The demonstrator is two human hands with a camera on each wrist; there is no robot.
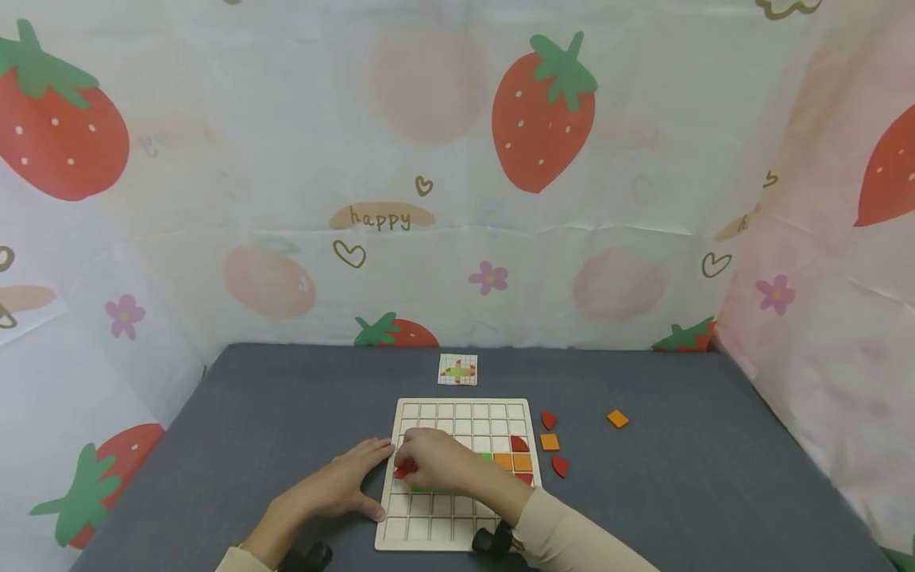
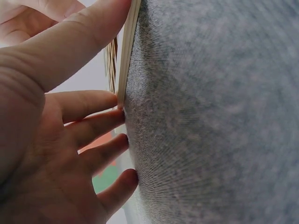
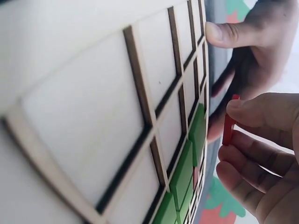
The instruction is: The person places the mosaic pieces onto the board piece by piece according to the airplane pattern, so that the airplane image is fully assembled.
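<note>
A wooden grid board (image 1: 457, 508) lies on the grey cloth (image 1: 286, 413). Some of its cells hold green tiles (image 3: 187, 163), orange tiles (image 1: 512, 461) and red tiles (image 1: 519, 443). My right hand (image 1: 432, 462) hovers over the board's left middle and pinches a thin red tile (image 3: 229, 126) (image 1: 403, 470) between thumb and fingers. My left hand (image 1: 343, 485) lies flat on the cloth. Its thumb (image 2: 84, 37) and straight fingers (image 2: 100, 126) touch the board's left edge (image 2: 124, 70). It holds nothing.
A small pattern card (image 1: 457, 369) lies behind the board. Right of the board are loose pieces: a red one (image 1: 548, 419), an orange square (image 1: 549, 442), another red one (image 1: 560, 466) and a farther orange square (image 1: 618, 419). Strawberry-print curtains (image 1: 543, 119) wall the table.
</note>
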